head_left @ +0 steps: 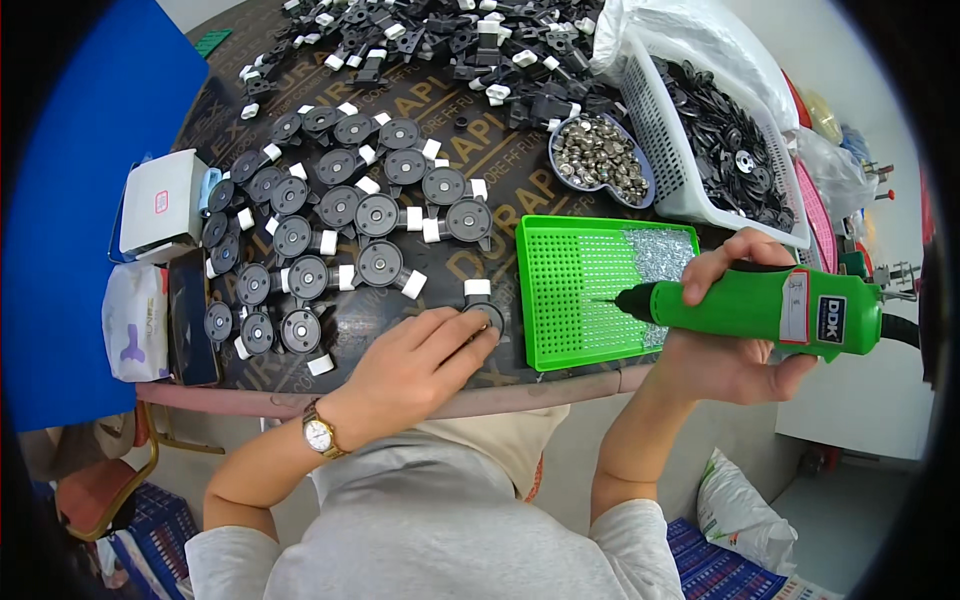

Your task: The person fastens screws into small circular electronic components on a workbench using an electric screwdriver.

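My right hand is wrapped around a green electric screwdriver, held level with its dark tip pointing left over a green perforated tray. Small silver screws lie in that tray, many of them lined up in its rows of holes. Against the table near its front edge, my left hand presses and holds a black round part with a white block on its far side. The fingers cover most of that part. Left of this hand stand rows of similar black round parts with white blocks.
Loose black-and-white pieces are heaped at the back. A bowl of shiny metal caps stands beside a white basket of black discs. At the left edge sit a white box and a tissue pack.
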`<state>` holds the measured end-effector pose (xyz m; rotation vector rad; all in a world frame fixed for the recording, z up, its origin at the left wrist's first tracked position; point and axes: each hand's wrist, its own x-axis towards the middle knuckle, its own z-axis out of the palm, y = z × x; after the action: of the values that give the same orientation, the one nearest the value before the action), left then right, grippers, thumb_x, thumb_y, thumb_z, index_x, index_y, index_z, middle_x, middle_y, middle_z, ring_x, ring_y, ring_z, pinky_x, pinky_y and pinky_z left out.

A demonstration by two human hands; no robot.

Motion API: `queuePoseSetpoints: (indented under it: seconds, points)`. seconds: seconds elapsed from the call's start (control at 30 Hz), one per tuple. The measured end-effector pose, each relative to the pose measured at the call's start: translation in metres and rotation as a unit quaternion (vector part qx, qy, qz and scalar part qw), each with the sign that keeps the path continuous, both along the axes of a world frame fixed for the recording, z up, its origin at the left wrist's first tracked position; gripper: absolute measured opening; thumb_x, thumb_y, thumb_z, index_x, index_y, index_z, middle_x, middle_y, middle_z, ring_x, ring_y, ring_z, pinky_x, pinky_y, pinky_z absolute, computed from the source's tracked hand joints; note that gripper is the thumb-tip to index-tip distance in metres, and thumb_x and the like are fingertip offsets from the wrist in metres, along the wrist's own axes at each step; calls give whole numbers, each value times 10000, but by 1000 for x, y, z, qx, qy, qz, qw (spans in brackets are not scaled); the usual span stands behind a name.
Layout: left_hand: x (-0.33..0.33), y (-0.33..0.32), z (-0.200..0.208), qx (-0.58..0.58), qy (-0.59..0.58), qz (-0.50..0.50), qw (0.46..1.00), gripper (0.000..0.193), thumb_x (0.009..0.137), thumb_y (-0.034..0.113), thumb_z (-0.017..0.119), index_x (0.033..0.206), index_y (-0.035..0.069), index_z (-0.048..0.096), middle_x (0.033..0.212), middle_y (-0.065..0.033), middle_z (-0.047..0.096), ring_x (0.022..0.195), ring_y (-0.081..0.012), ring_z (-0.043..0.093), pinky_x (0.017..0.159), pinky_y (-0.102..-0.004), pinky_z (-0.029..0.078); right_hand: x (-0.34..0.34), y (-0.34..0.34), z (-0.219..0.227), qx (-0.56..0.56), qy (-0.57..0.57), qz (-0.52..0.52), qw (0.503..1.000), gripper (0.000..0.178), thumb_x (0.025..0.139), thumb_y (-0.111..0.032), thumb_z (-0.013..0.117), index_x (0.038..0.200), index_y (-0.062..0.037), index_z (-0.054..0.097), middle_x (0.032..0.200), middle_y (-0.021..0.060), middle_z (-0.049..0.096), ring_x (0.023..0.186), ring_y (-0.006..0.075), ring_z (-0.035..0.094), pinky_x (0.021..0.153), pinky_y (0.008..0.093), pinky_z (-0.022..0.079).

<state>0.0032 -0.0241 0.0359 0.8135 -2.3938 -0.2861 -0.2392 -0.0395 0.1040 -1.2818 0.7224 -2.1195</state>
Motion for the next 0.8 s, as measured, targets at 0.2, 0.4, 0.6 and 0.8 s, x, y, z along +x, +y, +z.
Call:
queuePoseSetpoints:
  seconds: [0.2,0.4,0.6,0.8]
  points:
    - [-1,2,-12,-38,-26,3,999,342,667,42,622,1006,-2,612,1057,-103,575,942,-236,566,747,-324,504,-2,-11,-21,-34,69,23,997,839,756,-726,466,1077,49,472,866,156,513,494,165,471,427,239,373]
    - [-1,3,-13,-30,-27,-1,999,328,681,53,587,996,-33,609,1062,-113,575,964,-243,558,776,-323,499,0,-13,-23,15,84,-28,996,807,732,-732,479,1008,27,477,829,128,499,462,153,447,404,220,356]
    - [-3,2,-17,-26,0,0,1000,346,645,15,610,986,-41,607,1046,-123,580,948,-255,558,781,-326,500,1,-13,-23,31,91,-33,995,816,716,-756,458,979,16,480,815,115,486,450,146,433,401,214,349]
    - [-2,2,-25,-46,15,13,999,322,683,51,585,995,-25,598,1072,-95,562,965,-225,545,763,-300,487,12,-19,-21,37,145,-21,988,632,736,-529,680,1005,4,473,806,124,485,472,139,446,430,217,383]
